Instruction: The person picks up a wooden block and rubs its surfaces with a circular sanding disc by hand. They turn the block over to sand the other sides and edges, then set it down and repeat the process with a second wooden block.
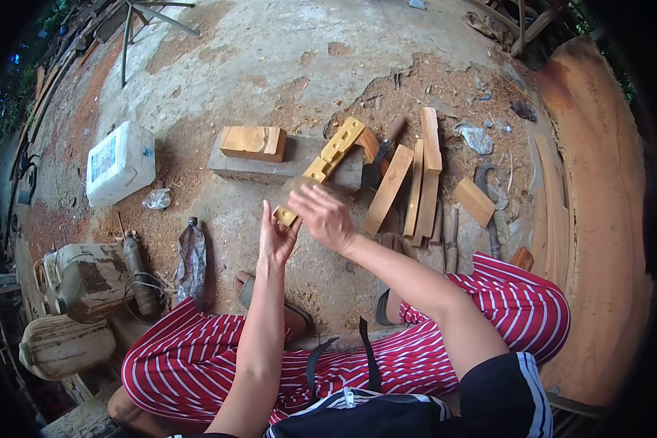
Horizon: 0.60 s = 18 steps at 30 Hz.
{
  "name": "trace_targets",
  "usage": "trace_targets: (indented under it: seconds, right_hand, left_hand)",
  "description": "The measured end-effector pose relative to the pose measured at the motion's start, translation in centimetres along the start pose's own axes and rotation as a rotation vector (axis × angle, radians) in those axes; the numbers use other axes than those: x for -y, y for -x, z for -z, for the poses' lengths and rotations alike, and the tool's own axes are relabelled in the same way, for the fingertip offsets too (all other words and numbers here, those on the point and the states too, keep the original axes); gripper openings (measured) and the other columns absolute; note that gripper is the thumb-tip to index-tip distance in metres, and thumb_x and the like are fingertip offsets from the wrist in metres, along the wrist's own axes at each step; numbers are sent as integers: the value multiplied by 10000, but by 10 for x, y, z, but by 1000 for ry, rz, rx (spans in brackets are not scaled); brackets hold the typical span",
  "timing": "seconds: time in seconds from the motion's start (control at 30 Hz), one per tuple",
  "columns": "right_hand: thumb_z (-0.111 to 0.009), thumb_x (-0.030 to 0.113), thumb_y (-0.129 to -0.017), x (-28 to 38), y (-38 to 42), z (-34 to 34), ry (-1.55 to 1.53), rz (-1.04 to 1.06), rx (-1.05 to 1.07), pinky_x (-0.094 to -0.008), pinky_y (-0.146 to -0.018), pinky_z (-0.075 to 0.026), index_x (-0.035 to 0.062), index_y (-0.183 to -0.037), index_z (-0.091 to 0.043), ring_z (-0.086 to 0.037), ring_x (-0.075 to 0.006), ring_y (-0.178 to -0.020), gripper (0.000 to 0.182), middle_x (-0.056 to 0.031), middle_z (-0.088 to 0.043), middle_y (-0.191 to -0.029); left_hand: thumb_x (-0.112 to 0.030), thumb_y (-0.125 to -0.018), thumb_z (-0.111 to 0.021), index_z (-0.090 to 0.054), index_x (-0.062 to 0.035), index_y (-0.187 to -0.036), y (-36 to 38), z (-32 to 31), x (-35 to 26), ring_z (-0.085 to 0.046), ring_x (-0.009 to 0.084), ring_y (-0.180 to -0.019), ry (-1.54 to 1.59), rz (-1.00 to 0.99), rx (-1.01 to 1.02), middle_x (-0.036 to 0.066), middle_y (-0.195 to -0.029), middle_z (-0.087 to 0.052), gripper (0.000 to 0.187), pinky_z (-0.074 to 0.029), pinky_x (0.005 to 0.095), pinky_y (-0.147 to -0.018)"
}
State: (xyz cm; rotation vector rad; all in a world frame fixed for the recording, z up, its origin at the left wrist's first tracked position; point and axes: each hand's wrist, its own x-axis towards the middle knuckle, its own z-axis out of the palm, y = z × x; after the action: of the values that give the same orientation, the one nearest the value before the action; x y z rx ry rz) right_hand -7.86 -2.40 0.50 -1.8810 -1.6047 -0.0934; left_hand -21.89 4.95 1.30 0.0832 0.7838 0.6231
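A long yellow carved wooden piece [342, 140] with holes and notches slants away from me, its far part over a grey block [306, 157]. Around its near end, my left hand [279, 237] is closed. My right hand [321, 217] lies across the piece's near half, its fingers smeared by motion. A blurred tan patch shows by those fingertips; I cannot make out what it is. Under the far end of the carved piece is a darker wooden part [369, 144]. On the grey block's left side rests a short wooden block [253, 142].
Several cut wooden pieces [390, 188] lie to the right, beside a dark-handled tool [394, 130] and a curved blade [483, 175]. A white jug [120, 164] and a dark plastic bottle [191, 255] stand left. A large wooden slab [598, 219] runs along the right.
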Motion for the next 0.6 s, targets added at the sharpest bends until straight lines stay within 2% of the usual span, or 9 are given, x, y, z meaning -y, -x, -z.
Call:
trace_targets:
  seconds: [0.1, 0.13, 0.2, 0.23, 0.3, 0.37, 0.43, 0.53, 0.6]
  right_hand:
    - [-482, 107, -926, 4, 8, 15, 3, 379, 114, -397, -1023, -483, 134, -1169, -651, -591, -267, -1185, 297, -84, -608, -1293]
    - [-481, 107, -926, -20, -3, 15, 4, 462, 106, -396, -1017, -488, 138, -1183, -645, -597, -267, -1177, 306, -81, -607, -1296]
    - [-463, 80, -928, -66, -28, 13, 152, 205, 45, -384, -995, -502, 125, -1182, -639, -600, -273, -1170, 313, -88, -637, -1248]
    - [-464, 49, -925, -76, -44, 24, 165, -79, 21, -375, -988, -507, 106, -1149, -647, -597, -286, -1172, 295, -97, -640, -1239]
    - [-468, 34, -921, -88, -51, 24, 246, -132, -48, -368, -996, -500, 81, -1136, -647, -590, -297, -1179, 283, -115, -630, -1250]
    - [-480, 61, -919, -59, -44, 19, 218, -63, 96, -372, -1021, -480, 79, -1148, -647, -581, -292, -1193, 284, -117, -608, -1286]
    - [-505, 90, -905, -18, -7, 5, 141, 270, 82, -374, -1037, -467, 89, -1168, -644, -574, -281, -1204, 298, -102, -586, -1323]
    - [-539, 104, -890, 2, 10, 22, 40, 441, 219, -373, -1057, -451, 108, -1187, -641, -567, -261, -1214, 315, -78, -567, -1352]
    - [-528, 99, -895, -34, -10, 23, 93, 497, 172, -383, -1047, -462, 112, -1223, -619, -572, -256, -1207, 341, -80, -582, -1331]
  left_hand:
    - [-340, -994, -510, -531, 23, -1175, -31, 45, -3, -611, 273, -1109, 154, 165, 211, 180, -1214, -588, 406, -547, 399, -953]
    - [-320, -993, -516, -501, 38, -1187, -20, 22, 3, -594, 326, -1132, 6, -9, 28, 216, -1222, -570, 408, -543, 420, -965]
    - [-299, -996, -508, -461, 62, -1224, -13, 12, 4, -555, 366, -1175, 37, 6, -35, 247, -1260, -537, 430, -513, 450, -1000]
    - [-278, -998, -501, -422, 85, -1261, -14, 6, 5, -517, 405, -1218, 62, 18, -70, 278, -1298, -505, 455, -483, 481, -1035]
    - [-252, -1002, -486, -383, 120, -1281, -14, 9, 5, -477, 449, -1241, 112, 42, -21, 308, -1304, -483, 477, -443, 504, -1070]
    - [-231, -1008, -461, -367, 131, -1298, -13, 2, 5, -462, 451, -1255, 141, 47, -58, 318, -1317, -466, 473, -441, 507, -1070]
    - [-232, -1019, -408, -410, 102, -1273, -19, 6, 5, -529, 394, -1206, 118, 66, -46, 272, -1273, -521, 420, -495, 467, -1023]
    - [-238, -1019, -339, -482, 11, -1231, -33, 38, 8, -633, 236, -1035, 200, 96, -89, 140, -1134, -614, 357, -571, 370, -875]
    - [-201, -1010, -321, -410, 87, -1288, -25, 19, 7, -562, 357, -1158, 222, 94, -72, 247, -1257, -524, 410, -529, 437, -973]
